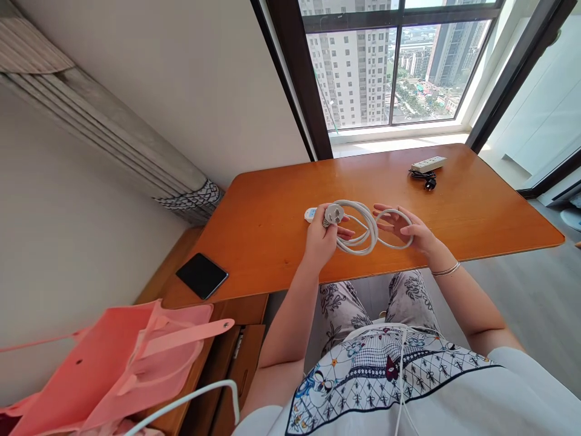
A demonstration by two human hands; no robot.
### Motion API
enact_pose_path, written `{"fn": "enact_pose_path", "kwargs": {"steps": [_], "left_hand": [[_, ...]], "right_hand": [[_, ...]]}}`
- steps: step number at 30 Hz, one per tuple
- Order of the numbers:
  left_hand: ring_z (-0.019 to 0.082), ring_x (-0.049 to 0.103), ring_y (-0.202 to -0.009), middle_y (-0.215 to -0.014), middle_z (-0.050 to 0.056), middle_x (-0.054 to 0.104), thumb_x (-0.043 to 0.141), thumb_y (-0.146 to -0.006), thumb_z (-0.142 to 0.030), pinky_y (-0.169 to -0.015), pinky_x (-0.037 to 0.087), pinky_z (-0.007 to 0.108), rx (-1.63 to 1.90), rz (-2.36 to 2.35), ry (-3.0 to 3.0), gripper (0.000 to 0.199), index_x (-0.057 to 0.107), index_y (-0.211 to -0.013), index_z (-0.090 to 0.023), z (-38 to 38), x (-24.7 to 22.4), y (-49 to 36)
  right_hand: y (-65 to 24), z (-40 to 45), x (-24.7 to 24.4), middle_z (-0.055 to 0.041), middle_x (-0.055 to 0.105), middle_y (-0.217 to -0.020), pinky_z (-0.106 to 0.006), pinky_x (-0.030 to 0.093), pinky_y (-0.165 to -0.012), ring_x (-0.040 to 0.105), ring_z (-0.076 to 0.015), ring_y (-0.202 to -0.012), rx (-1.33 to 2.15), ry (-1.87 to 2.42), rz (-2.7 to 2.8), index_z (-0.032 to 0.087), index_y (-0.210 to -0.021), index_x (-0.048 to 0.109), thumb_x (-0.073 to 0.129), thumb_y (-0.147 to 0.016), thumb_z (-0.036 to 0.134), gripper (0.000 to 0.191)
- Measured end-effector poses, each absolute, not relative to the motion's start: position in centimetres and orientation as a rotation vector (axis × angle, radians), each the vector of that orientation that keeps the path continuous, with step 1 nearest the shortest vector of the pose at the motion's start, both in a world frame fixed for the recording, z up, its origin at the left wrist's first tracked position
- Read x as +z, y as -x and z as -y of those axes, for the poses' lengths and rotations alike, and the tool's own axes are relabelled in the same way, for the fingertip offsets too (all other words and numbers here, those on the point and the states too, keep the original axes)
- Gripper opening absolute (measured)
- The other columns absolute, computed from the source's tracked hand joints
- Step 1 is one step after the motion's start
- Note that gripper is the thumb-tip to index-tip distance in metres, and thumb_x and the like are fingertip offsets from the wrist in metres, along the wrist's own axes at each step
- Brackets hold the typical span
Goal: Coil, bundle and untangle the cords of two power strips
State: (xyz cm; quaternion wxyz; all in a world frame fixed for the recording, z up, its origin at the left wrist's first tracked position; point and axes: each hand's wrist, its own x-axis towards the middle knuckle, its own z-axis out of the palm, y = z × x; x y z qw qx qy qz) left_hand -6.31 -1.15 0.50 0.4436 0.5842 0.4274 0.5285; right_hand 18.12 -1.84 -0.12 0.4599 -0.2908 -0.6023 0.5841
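My left hand (pixel 320 233) is closed around a coiled white power cord (pixel 370 227), above the table's near half. The cord's round plug (pixel 334 214) sticks out by the thumb, prongs facing me. Just past that hand, the end of a white power strip (pixel 310 214) shows; the hand hides the rest. My right hand (pixel 411 232) holds a single loop of the same cord to the right of the coil, its fingers loosely curved.
A brown wooden table (pixel 272 212) spans the view below a window. At its far right lies a beige power strip (pixel 429 164) with a bundled black cord (pixel 424 177). A black tablet (pixel 202 275) rests near the left edge, behind a pink bag (pixel 122 357).
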Motion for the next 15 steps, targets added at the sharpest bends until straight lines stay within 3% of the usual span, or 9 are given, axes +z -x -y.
{"fn": "enact_pose_path", "kwargs": {"steps": [5,8,11,15], "left_hand": [[0.014,0.063,-0.051,-0.073,-0.003,0.065,0.057,-0.08,-0.019,-0.048,0.055,0.025,1.263,-1.183,-1.578,0.032,0.055,-0.112,-0.023,1.7,1.0,5.3],[0.014,0.065,-0.054,-0.078,-0.002,0.066,0.053,-0.078,-0.012,-0.046,0.052,0.023,1.287,-1.304,-1.625,0.035,0.056,-0.111,-0.024,1.3,0.8,5.4],[0.014,0.066,-0.056,-0.086,0.0,0.067,0.052,-0.078,-0.009,-0.045,0.05,0.022,1.286,-1.4,-1.655,0.036,0.055,-0.111,-0.023,0.8,0.3,5.7],[0.013,0.063,-0.05,-0.081,0.0,0.065,0.054,-0.079,-0.009,-0.044,0.049,0.021,1.2,-1.346,-1.655,0.037,0.053,-0.113,-0.022,0.4,-0.4,5.6]], "right_hand": [[-16.0,1.5,-1.0,-0.0138,0.065,-0.134,-0.051,0.052,-0.1,0.067,-0.0319,-0.118,1.634,0.673,1.323,0.027,-0.105,0.046,0.082,-0.062,0.062,0.066],[-14.7,2.2,-1.6,-0.0095,0.07,-0.123,-0.048,0.055,-0.096,0.072,-0.0281,-0.106,1.551,0.697,1.311,0.03,-0.114,0.042,0.089,-0.056,0.063,0.082],[-14.2,3.1,-1.9,-0.0067,0.073,-0.11,-0.044,0.058,-0.091,0.073,-0.0258,-0.1,1.486,0.7,1.334,0.029,-0.122,0.045,0.088,-0.065,0.059,0.077],[-14.3,3.6,-1.7,-0.0076,0.074,-0.102,-0.039,0.061,-0.082,0.074,-0.026,-0.096,1.399,0.766,1.35,0.024,-0.115,0.057,0.083,-0.072,0.059,0.061]]}}
